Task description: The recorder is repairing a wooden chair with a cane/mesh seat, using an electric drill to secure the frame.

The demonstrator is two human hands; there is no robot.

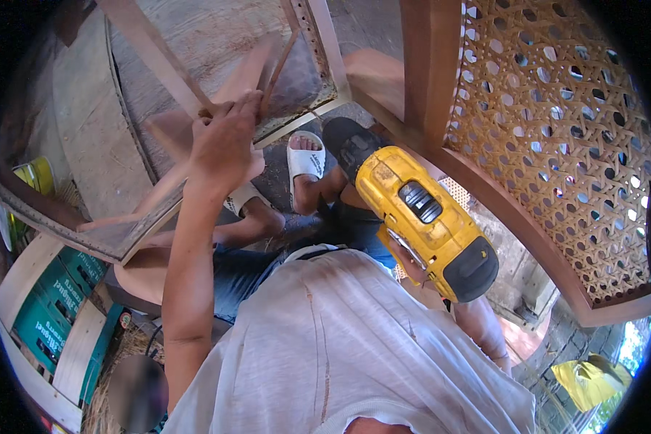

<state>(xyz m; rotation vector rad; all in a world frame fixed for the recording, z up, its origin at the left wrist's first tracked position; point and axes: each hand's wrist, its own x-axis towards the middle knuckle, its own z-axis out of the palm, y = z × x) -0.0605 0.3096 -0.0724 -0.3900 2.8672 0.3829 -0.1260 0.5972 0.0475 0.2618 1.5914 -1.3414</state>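
Observation:
A yellow and black cordless drill [419, 210] is in my right hand [410, 266], which is mostly hidden beneath the tool's body. The drill's black chuck points up and left, toward the corner of a wooden chair frame [343, 94]. A thin bit seems to reach that corner; whether it touches is hard to make out. My left hand [226, 148] is closed around crossing wooden bars [170, 65] inside the frame, its fingers curled over where they meet. Beside the drill on the right rises a woven cane panel [550, 137] set in a curved brown wooden frame.
A dusty panel [87, 119] lies within the frame at upper left. Green crates [58, 311] with pale wooden slats stand at lower left. A yellow bag [589, 380] rests on the paving at lower right. My feet in white slides [305, 155] are below the frame.

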